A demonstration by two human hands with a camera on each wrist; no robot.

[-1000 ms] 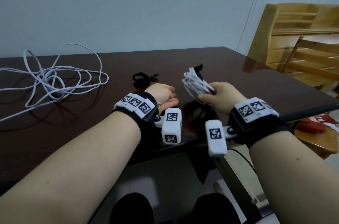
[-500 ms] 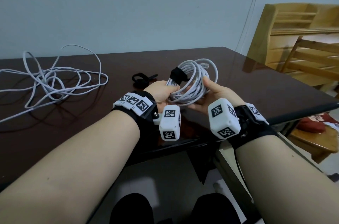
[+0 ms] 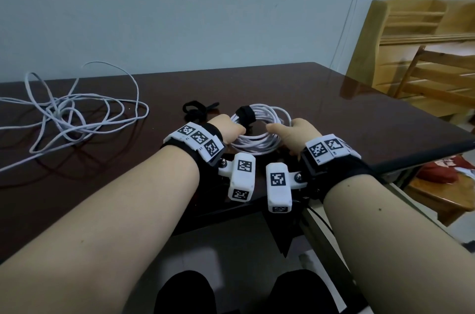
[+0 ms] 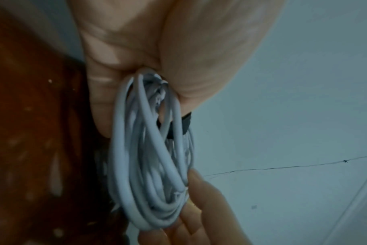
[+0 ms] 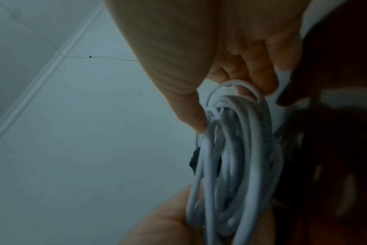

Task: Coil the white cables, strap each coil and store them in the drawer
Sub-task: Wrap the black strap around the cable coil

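A coiled white cable (image 3: 259, 144) with a black strap (image 3: 245, 113) wound round its far left side hangs just above the dark table (image 3: 334, 113), held flat between both hands. My left hand (image 3: 228, 131) grips the coil's left side, thumb and fingers closed on the strands (image 4: 149, 149). My right hand (image 3: 290, 133) pinches the coil's right side, thumb on top of the strands (image 5: 230, 149). A second white cable (image 3: 69, 118) lies loose and tangled on the table's left part. A spare black strap (image 3: 196, 109) lies just beyond the left hand.
A wooden chair (image 3: 421, 56) stands at the right past the table's corner. A low wooden stool with red cloth (image 3: 447, 177) sits below the right edge. The table's front edge runs right under my wrists. No drawer is in view.
The coil has been turned from edge-on in the right hand alone to flat between both hands, and lowered toward the table. The left hand took hold of its left side.
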